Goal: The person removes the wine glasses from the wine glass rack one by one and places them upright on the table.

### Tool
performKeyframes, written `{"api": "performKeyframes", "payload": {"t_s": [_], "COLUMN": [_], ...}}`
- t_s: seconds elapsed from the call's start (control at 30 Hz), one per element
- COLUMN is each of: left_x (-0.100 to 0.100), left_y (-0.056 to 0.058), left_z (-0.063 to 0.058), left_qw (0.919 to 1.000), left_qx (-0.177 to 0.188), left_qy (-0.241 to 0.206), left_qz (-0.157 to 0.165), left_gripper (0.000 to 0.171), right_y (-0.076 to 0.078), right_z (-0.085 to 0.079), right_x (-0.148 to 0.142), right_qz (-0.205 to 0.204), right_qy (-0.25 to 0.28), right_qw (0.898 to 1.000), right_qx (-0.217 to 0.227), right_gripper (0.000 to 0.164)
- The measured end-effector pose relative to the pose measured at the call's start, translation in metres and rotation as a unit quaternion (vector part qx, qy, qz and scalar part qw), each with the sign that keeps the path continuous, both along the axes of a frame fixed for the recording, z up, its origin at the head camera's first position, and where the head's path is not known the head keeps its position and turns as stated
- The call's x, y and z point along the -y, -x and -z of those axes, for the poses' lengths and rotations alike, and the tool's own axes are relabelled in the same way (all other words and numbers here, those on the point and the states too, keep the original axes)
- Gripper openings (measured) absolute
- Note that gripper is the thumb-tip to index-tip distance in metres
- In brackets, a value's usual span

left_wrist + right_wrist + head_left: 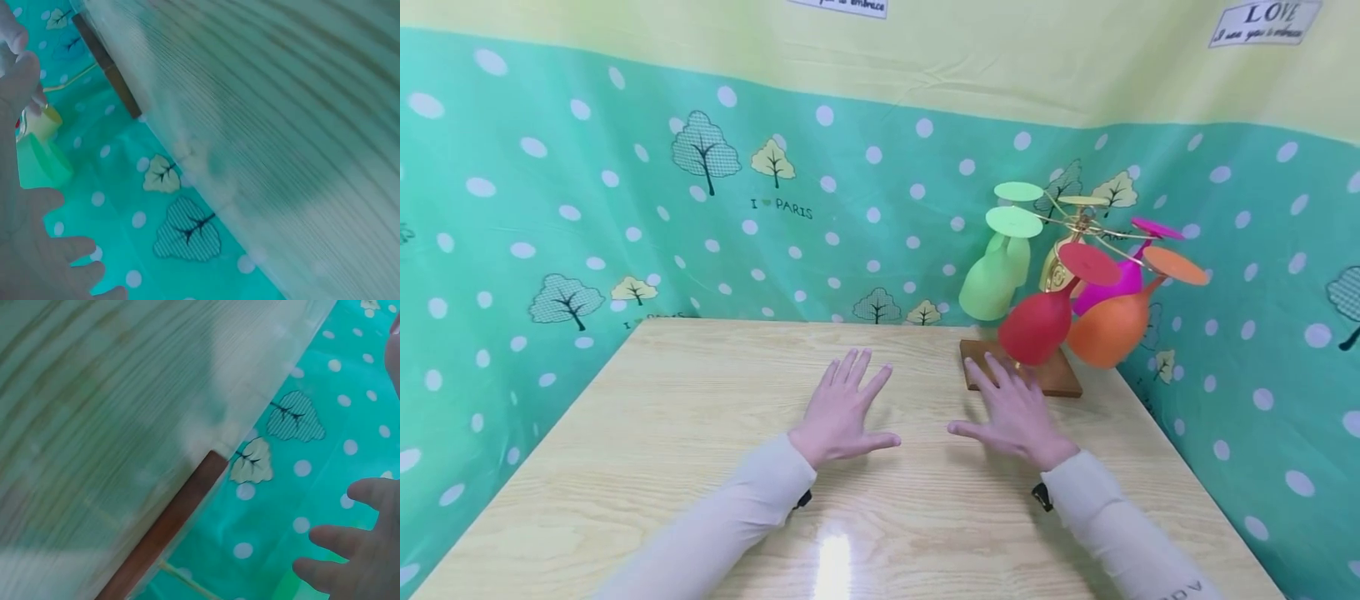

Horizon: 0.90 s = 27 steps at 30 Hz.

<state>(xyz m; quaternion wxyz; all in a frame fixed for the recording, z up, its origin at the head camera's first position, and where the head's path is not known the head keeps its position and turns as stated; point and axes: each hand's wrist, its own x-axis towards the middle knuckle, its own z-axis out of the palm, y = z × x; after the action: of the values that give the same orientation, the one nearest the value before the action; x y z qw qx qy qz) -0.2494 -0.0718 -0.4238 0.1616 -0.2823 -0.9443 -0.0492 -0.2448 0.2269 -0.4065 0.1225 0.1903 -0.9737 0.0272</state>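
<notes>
My left hand [838, 414] is held over the middle of the wooden table [700, 400], palm down with fingers spread, holding nothing. To its right, my right hand [1017, 414] is spread the same way and also holds nothing; its fingertips overlap the front of a brown wooden base [1060, 379] in the head view. Above that base, a gold wire rack [1084, 221] carries several upside-down goblets: a red goblet [1037, 325], an orange goblet [1108, 329], a light green goblet [990, 283], a magenta goblet [1116, 283] and a yellow goblet [1056, 271].
A teal curtain [820, 233] with white dots and printed trees hangs behind the table and along both sides. The goblet rack stands near the table's back right corner. A bright light reflection lies on the front of the tabletop.
</notes>
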Motion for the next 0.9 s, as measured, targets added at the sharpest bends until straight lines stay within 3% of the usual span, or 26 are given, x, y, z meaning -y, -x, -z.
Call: {"api": "performKeyframes", "payload": {"t_s": [0.23,0.47,0.6,0.73,0.9], "left_x": [-0.03,-0.06,-0.077,-0.094,-0.112], "left_y": [0.008,0.016,0.019,0.022,0.026], "left_z": [-0.003,-0.003,-0.003,-0.002,-0.001], "left_qw": [0.9997,0.9989,0.9986,0.9968,0.9897], "left_qx": [0.003,0.032,0.044,0.068,0.117], "left_qy": [-0.01,-0.015,-0.011,-0.033,-0.082], "left_qz": [0.022,0.032,0.028,0.024,0.012], "left_gripper": [0.093,0.081,0.073,0.066,0.059], "right_y": [0.01,0.023,0.033,0.041,0.052], "right_z": [0.005,0.009,0.011,0.011,0.011], "right_x": [-0.025,-0.052,-0.067,-0.081,-0.092], "right_qz": [0.021,0.03,0.024,0.029,0.033], "right_qy": [0.026,0.054,0.097,0.139,0.134], "right_qw": [0.999,0.998,0.995,0.989,0.988], "right_qx": [0.028,0.021,0.014,0.032,0.064], "right_gripper": [0.107,0.103,0.099,0.092,0.1]}}
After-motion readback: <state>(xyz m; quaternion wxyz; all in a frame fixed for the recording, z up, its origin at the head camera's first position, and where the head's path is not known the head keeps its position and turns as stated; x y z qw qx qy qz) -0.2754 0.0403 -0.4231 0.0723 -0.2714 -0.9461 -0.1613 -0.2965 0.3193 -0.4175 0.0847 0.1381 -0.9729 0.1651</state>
